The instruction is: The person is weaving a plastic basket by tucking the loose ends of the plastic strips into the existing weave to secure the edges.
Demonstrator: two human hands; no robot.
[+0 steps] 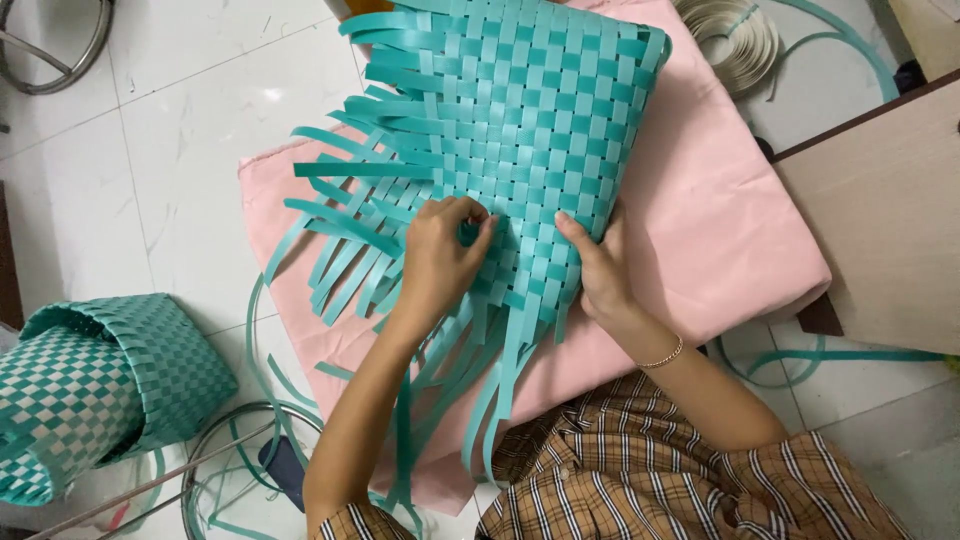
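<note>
A half-woven teal basket point(520, 110) of flat plastic strips lies on its side on a pink cushion point(720, 220). Loose strip ends point(340, 230) fan out to the left and hang down toward me. My left hand point(440, 255) pinches a strip at the unfinished edge of the weave. My right hand point(600, 270) presses flat on the woven side, thumb on top, holding the basket steady. A thin gold bracelet point(662, 357) circles my right wrist.
A finished teal and white woven basket point(90, 385) lies at lower left on the white tiled floor point(180, 150). A coil of pale strip point(735, 35) sits at top right. A wooden board point(890, 220) stands at right. Loose teal strips trail on the floor.
</note>
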